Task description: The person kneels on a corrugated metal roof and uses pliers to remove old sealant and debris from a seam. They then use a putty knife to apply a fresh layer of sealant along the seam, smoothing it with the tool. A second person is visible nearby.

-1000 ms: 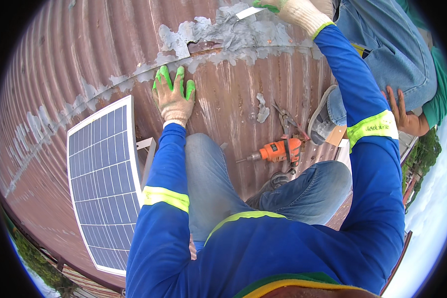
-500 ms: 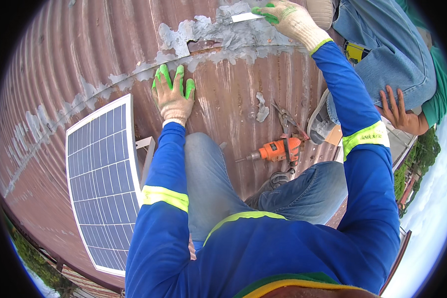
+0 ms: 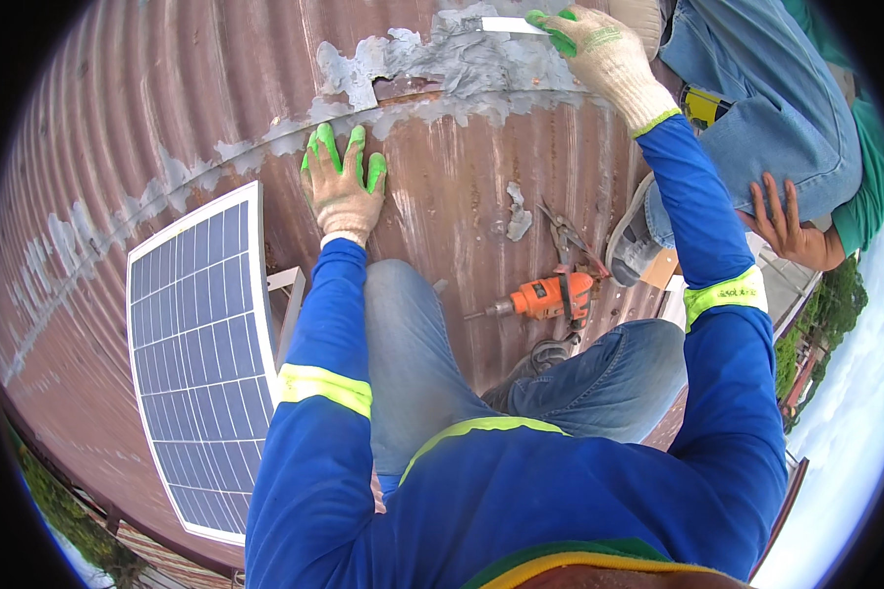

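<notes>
My right hand [image 3: 599,57], in a cream glove with green fingertips, pinches a flat white spreader [image 3: 513,25] at its right end. The spreader lies over a patch of grey sealant [image 3: 481,67] smeared along the seam of the brown corrugated roof [image 3: 432,187]. The thumb and forefinger are closed on it; the hand partly hides its grip end. Gloved the same way, my left hand [image 3: 344,187] lies flat on the roof just below the seam, fingers spread, holding nothing.
A solar panel [image 3: 201,344] stands on a frame at the left. Before my knees lie an orange drill [image 3: 552,296] and pliers [image 3: 565,234]. A co-worker in jeans [image 3: 796,128] crouches at the right, a bare hand [image 3: 786,224] at the knee. Beyond is the roof edge.
My right hand and the spreader have moved a little to the right along the sealant. My left hand has stayed in place.
</notes>
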`<state>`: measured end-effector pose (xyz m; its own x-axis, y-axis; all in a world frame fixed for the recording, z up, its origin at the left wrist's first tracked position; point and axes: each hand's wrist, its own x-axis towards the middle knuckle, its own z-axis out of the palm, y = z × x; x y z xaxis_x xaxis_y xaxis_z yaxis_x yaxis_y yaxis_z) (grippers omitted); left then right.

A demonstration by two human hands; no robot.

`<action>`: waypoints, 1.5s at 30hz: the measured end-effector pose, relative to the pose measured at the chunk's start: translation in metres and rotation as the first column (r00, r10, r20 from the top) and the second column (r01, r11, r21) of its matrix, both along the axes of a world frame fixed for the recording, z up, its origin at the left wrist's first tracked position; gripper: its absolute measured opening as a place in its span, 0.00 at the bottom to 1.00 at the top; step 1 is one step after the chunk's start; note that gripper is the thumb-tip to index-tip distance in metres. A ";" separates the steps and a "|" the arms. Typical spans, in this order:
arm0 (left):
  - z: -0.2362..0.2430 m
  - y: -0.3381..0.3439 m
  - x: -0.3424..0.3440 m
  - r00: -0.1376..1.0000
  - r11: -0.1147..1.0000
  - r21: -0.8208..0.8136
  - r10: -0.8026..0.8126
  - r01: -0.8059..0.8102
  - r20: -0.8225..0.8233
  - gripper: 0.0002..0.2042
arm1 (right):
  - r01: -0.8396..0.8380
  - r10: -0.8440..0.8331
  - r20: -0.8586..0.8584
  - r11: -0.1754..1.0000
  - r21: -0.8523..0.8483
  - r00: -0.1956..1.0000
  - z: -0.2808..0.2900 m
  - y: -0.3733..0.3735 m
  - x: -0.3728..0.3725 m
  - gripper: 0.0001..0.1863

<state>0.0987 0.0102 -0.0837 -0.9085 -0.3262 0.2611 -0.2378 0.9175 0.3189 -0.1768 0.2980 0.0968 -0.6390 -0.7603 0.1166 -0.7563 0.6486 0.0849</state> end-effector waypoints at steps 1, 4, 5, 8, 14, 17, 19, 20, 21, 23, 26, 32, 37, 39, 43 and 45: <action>-0.001 0.000 0.000 1.000 1.000 -0.005 0.002 -0.002 0.004 0.27 | 0.011 -0.011 -0.001 0.998 0.059 1.000 -0.005 -0.002 0.002 0.20; -0.002 0.000 0.001 1.000 1.000 -0.011 0.003 -0.003 0.004 0.27 | 0.026 -0.021 -0.024 0.976 0.216 1.000 -0.021 -0.007 0.006 0.26; -0.002 0.000 0.001 1.000 1.000 -0.013 0.003 -0.003 -0.007 0.27 | 0.023 -0.012 -0.043 0.966 0.258 0.999 -0.024 -0.007 0.006 0.25; -0.002 -0.001 0.001 1.000 1.000 -0.017 0.005 -0.005 0.000 0.27 | 0.100 -0.075 -0.087 0.937 0.335 0.993 -0.023 -0.002 0.003 0.25; 0.000 -0.001 0.000 1.000 1.000 -0.014 -0.011 0.011 -0.004 0.27 | 0.125 -0.106 -0.117 0.976 0.177 0.987 -0.016 0.017 0.006 0.25; 0.000 0.000 0.000 1.000 1.000 -0.008 0.000 0.000 0.011 0.27 | 0.036 -0.023 -0.072 0.982 0.183 0.997 -0.025 0.016 0.013 0.26; 0.000 0.001 0.000 1.000 1.000 -0.011 0.002 -0.002 0.011 0.27 | -0.018 0.032 -0.060 0.976 0.219 0.998 -0.030 0.011 0.012 0.27; 0.000 0.000 0.000 1.000 1.000 -0.014 0.002 -0.001 0.009 0.26 | -0.012 0.030 -0.080 0.976 0.215 0.996 -0.030 0.009 0.009 0.27; 0.000 0.000 0.000 1.000 1.000 -0.011 -0.001 0.001 0.008 0.27 | -0.007 0.029 -0.101 0.977 0.213 0.994 -0.030 0.007 0.005 0.26; 0.000 0.000 0.000 1.000 1.000 0.001 -0.005 0.005 0.006 0.27 | -0.039 0.056 -0.125 0.991 0.129 0.991 -0.025 0.003 -0.005 0.23; 0.001 0.001 0.000 0.999 1.000 -0.011 0.006 -0.006 0.031 0.27 | -0.110 0.103 -0.109 0.992 -0.060 0.989 -0.015 -0.004 -0.019 0.19; 0.002 0.000 0.000 1.000 1.000 -0.004 0.005 -0.005 0.017 0.27 | -0.155 0.150 0.154 0.987 0.026 0.977 0.008 -0.004 -0.034 0.27; 0.000 0.000 0.000 1.000 1.000 -0.017 0.005 -0.005 -0.009 0.26 | -0.276 0.277 0.064 0.961 -0.016 0.959 -0.001 -0.017 -0.059 0.25; 0.000 0.000 0.000 1.000 1.000 -0.016 0.006 -0.006 -0.012 0.26 | -0.258 0.257 -0.043 0.966 -0.003 0.965 -0.013 -0.028 -0.065 0.24; 0.003 0.000 0.000 1.000 1.000 -0.019 -0.001 0.002 0.009 0.26 | 0.025 -0.020 0.024 0.974 -0.227 1.000 -0.031 -0.022 -0.027 0.19; 0.004 0.000 0.000 1.000 1.000 -0.021 0.002 -0.002 0.022 0.26 | 0.346 -0.292 0.269 0.921 -0.181 0.918 -0.043 -0.024 0.021 0.30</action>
<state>0.0985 0.0106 -0.0795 -0.9135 -0.3226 0.2480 -0.2462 0.9235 0.2942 -0.1562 0.2745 0.0537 -0.8721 -0.4833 0.0766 -0.4866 0.8399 -0.2403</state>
